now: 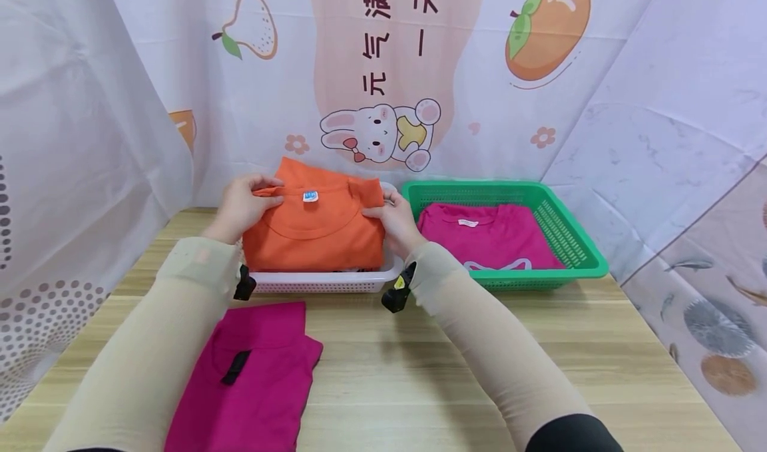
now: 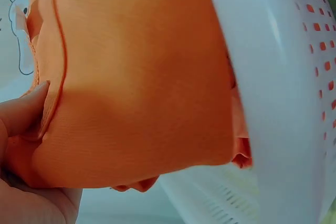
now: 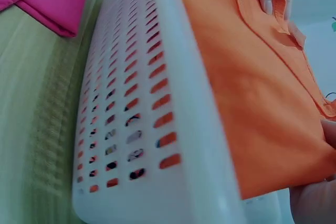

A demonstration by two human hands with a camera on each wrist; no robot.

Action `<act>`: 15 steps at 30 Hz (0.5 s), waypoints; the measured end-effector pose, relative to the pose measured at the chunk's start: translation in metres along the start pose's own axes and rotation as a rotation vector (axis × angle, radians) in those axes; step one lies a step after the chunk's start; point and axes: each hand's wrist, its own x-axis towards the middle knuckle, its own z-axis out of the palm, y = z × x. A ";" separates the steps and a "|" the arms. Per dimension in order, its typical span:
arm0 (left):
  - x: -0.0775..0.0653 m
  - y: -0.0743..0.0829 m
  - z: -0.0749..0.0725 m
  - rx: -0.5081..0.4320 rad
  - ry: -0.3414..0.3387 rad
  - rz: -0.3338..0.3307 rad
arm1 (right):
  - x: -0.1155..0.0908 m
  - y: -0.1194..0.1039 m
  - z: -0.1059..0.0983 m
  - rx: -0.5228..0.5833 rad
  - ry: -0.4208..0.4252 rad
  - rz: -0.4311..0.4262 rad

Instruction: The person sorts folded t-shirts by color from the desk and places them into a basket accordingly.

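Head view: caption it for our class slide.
Left hand and right hand hold an orange shirt at a white basket beside a green basket.

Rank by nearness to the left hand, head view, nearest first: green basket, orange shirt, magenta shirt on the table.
1. Orange shirt, gripped by the left hand.
2. Magenta shirt, on the table's near side.
3. Green basket, off to the right.

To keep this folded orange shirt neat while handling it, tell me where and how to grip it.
Pinch the orange shirt at both shoulders, left hand from the left, right hand from the right. It is folded wide and soft, so one-sided lifting may make it sag. The shoulders are raised, whereas the lower edge lies inside the front rim of the white basket.
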 end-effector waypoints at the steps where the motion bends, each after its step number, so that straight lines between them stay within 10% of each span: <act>1: 0.000 -0.001 0.001 0.001 -0.001 -0.006 | 0.000 0.002 0.000 -0.001 0.005 0.003; 15: -0.001 -0.016 0.014 0.041 0.014 -0.015 | 0.004 0.017 0.000 -0.089 0.017 0.047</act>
